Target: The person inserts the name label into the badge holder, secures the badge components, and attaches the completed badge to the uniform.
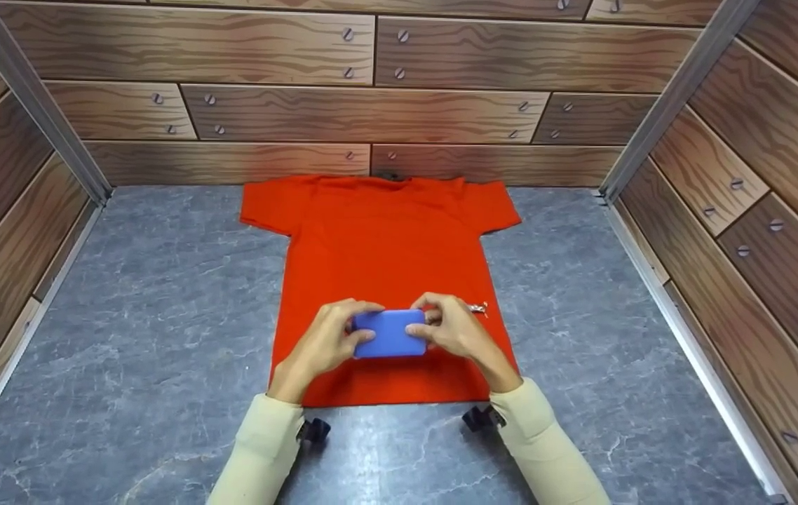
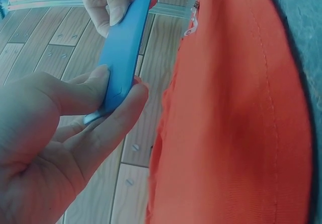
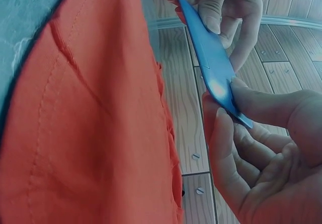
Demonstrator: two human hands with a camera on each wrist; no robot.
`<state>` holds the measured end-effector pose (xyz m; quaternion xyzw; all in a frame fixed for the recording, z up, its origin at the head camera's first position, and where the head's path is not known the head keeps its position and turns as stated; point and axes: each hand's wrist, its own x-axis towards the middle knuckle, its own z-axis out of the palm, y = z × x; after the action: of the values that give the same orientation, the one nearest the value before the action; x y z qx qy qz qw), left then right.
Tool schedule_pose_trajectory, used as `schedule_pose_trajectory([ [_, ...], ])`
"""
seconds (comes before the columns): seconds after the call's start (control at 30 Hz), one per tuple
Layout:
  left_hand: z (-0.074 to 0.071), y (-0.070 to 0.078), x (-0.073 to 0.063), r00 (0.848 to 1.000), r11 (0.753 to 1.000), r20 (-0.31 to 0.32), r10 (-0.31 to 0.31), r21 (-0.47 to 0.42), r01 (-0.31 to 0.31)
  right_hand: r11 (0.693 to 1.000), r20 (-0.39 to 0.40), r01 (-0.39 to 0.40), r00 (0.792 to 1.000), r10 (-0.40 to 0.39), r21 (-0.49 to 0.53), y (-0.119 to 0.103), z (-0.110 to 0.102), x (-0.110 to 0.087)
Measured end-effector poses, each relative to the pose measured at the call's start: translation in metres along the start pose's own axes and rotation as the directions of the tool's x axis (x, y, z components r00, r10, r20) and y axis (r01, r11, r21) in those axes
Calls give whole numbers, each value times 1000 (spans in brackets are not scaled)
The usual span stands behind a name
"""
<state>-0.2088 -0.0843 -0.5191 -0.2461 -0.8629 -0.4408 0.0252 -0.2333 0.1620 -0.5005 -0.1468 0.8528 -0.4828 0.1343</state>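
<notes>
A flat blue rectangular case with rounded corners is held up over the lower part of a red T-shirt. My left hand pinches its left end between thumb and fingers. At the other end, my right hand grips it the same way. Both wrist views show the case edge-on and thin, raised off the cloth. Beside the right hand, a small silvery item lies on the shirt; its kind is too small to tell.
The T-shirt lies spread flat on a grey marbled surface, its collar toward the back wall. Wood-patterned panels stand at the back and both sides, with metal strips along the corners. Dark wrist mounts sit under the sleeves.
</notes>
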Motion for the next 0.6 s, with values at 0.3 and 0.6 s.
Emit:
schedule_pose_trajectory([
  [0.3,-7,-1,-2,999,999,3,-34,-31,34,998,30,57,998,-57,19,0,-13,0],
  [0.6,-12,-5,-3,998,999,-38,-40,-13,39,993,-94,114,989,-115,-21,12,-33,2],
])
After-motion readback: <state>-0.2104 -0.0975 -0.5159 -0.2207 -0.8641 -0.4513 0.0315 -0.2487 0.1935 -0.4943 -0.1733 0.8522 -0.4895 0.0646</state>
